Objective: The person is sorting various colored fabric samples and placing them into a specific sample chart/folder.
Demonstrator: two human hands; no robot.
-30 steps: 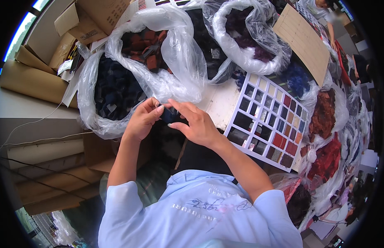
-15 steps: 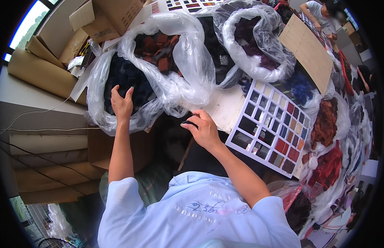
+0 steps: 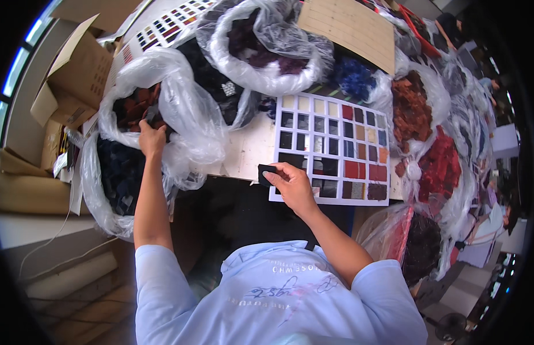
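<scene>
Between the thumb and fingers of my right hand (image 3: 293, 187) is a small black square swatch (image 3: 265, 175), held upright by the near left corner of a white gridded sample tray (image 3: 359, 202). Coloured swatches fill the tray's cells: black, cream, red, brown, orange and blue. My left hand (image 3: 152, 138) reaches into a clear plastic bag (image 3: 185, 95) of rust-coloured pieces (image 3: 141, 108). A grey piece lies by its fingertips, which are partly hidden, so its grip cannot be made out. Below that bag, dark navy pieces (image 3: 118, 175) lie in another open bag.
Bags of black, purple (image 3: 247, 43), blue (image 3: 354, 79), rust and red pieces (image 3: 439, 164) crowd the table. A tan board (image 3: 350, 31) lies across the far bags. Cardboard boxes (image 3: 77, 80) stand at left, with a printed swatch sheet (image 3: 166, 26) behind.
My left hand has gone from the navy bag to the rust-coloured pieces. My right hand has brought the black swatch beside the tray, its face now plainly seen. The view has turned rightward.
</scene>
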